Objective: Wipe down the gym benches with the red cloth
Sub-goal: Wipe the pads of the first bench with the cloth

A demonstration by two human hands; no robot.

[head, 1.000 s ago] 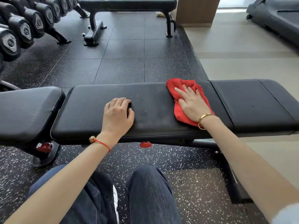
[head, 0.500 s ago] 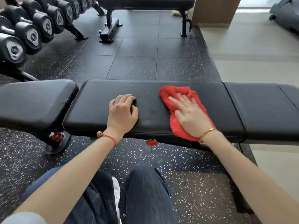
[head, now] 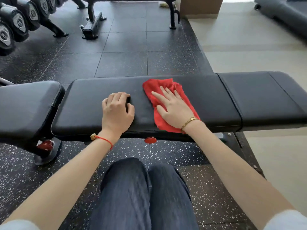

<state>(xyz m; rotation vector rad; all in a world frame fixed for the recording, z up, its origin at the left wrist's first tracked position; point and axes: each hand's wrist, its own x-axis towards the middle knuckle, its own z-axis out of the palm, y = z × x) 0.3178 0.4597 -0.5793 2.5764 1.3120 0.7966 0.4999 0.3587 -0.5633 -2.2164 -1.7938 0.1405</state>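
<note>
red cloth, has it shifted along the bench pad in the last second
Yes. The red cloth slid left under the right hand, away from the pad seam and toward the left hand.

Your bench (head: 191, 90) pad looks like smooth black vinyl with a soft sheen. The red cloth (head: 159, 87) you press is fuzzy, matt fabric. The floor (head: 126, 63) is speckled matt rubber tile, and your trousers (head: 141, 196) are dark denim.

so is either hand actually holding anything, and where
Neither grips anything. The right hand presses flat on the middle of the red cloth; the left hand rests curled on the bench pad.
</note>
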